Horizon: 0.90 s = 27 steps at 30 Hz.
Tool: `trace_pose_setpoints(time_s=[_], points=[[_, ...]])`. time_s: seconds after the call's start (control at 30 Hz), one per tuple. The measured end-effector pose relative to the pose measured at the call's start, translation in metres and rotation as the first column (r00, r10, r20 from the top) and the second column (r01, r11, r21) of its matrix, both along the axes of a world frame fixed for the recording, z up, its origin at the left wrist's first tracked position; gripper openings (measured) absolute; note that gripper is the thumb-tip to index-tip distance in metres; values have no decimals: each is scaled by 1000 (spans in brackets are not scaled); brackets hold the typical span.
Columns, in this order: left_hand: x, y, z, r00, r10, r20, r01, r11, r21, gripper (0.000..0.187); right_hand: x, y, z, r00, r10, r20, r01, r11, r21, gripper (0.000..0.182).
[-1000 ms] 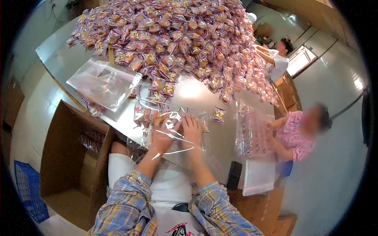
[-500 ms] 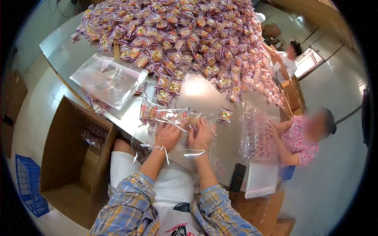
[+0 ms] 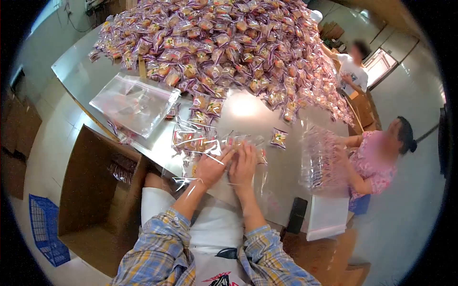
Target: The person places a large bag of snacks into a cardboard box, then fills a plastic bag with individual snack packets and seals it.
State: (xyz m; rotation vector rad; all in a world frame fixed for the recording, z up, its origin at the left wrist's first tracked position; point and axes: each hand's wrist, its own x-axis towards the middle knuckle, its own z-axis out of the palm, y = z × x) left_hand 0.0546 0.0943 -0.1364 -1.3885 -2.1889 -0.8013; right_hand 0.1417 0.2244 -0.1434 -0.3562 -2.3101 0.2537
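Both of my hands are inside a large clear plastic bag [image 3: 183,182] lying at the table's near edge. My left hand [image 3: 212,167] presses on small wrapped packets [image 3: 193,142] in the bag, its fingers together. My right hand [image 3: 243,164] lies beside it, fingers close together over more packets; what is under the fingertips is hidden. Several loose packets [image 3: 206,105] lie just beyond the bag, and one single packet [image 3: 278,138] is to its right. A large heap of wrapped packets [image 3: 214,43] covers the table's far part.
A stack of clear bags [image 3: 136,102] lies at the left. Below it stand an open cardboard box [image 3: 90,190] and a blue crate [image 3: 45,229]. At right are a black object [image 3: 297,214], white sheets [image 3: 328,217], a filled bag [image 3: 317,159] with a co-worker's hands, and another person beyond.
My hands have drawn closer together inside the bag, the left one shifting right. The co-worker's hands moved on the filled bag. The farther person now stands more upright. The camera view shifted slightly.
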Motion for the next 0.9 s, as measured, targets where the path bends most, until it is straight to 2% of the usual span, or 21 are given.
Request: trace_pose_setpoints(time_s=[0.07, 0.1, 0.2, 0.4, 0.43, 0.5, 0.53, 0.57, 0.6, 0.67, 0.83, 0.9], points=[[1, 0, -1, 997, -2, 72, 7, 998, -64, 39, -3, -1, 6, 1000, 13, 11, -13, 1000, 23, 45], [1, 2, 6, 999, 11, 43, -11, 1000, 14, 38, -5, 1, 7, 1000, 31, 1, -31, 1000, -3, 42], [2, 5, 3, 998, 43, 34, -45, 998, 40, 40, -5, -1, 6, 999, 22, 24, -21, 999, -35, 43], [3, 3, 6, 997, 78, 18, -79, 996, 53, 31, -4, 8, -14, 995, 79, -59, -81, 995, -49, 53], [1, -4, 4, 995, 80, 52, -76, 994, -77, 38, -4, 8, -17, 994, 69, -84, -73, 996, -44, 54], [-1, -2, 2, 994, 107, 23, -106, 994, -30, 40, -3, 7, -15, 990, 44, -135, -48, 998, -29, 56], [-1, 0, 5, 993, 120, 11, -120, 993, -6, 41, -4, 5, -10, 994, 1, -111, -7, 999, -52, 54], [2, 4, 7, 992, 126, -1, -125, 988, 94, 44, -6, 2, -5, 996, -41, -85, 35, 997, -74, 52], [3, 4, 6, 994, 112, 14, -113, 989, 92, 48, -6, -1, -1, 995, -82, -59, 76, 992, -96, 51], [0, 3, 1, 995, 90, 41, -94, 992, 85, 57, -6, 4, -10, 996, -55, -72, 48, 994, -98, 52], [-1, 6, -2, 992, 109, 56, -112, 992, 62, 55, -4, 5, -12, 989, 13, -146, -32, 991, -129, 43], [-1, 5, 0, 994, 96, 51, -99, 994, 52, 53, -3, 6, -10, 992, 12, -125, -17, 999, -38, 43]])
